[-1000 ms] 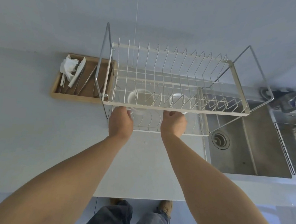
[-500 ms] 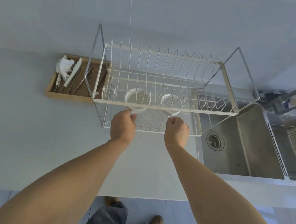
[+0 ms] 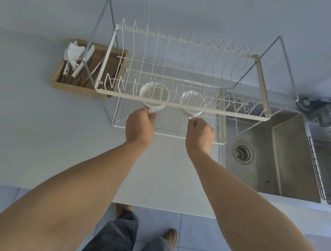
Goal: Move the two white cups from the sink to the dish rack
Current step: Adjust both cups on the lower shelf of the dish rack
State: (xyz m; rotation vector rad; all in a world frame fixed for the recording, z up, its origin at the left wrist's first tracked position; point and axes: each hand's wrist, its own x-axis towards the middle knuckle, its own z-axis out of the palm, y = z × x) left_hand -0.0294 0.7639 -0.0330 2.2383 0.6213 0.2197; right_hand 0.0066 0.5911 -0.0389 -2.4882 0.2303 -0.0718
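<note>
While upright, cups (image 3: 154, 93), mouths upward.

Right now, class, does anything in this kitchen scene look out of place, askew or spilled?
Nothing stands out. Both white ceramic cups sit upright in the white wire dish rack, a hand at each handle; the steel sink is empty.

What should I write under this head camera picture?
Two hands hold white cups inside the dish rack.

White cups (image 3: 154, 93), cream dish rack (image 3: 182, 104), steel-grey sink (image 3: 279, 156), tan wooden tray (image 3: 73, 87)
</note>
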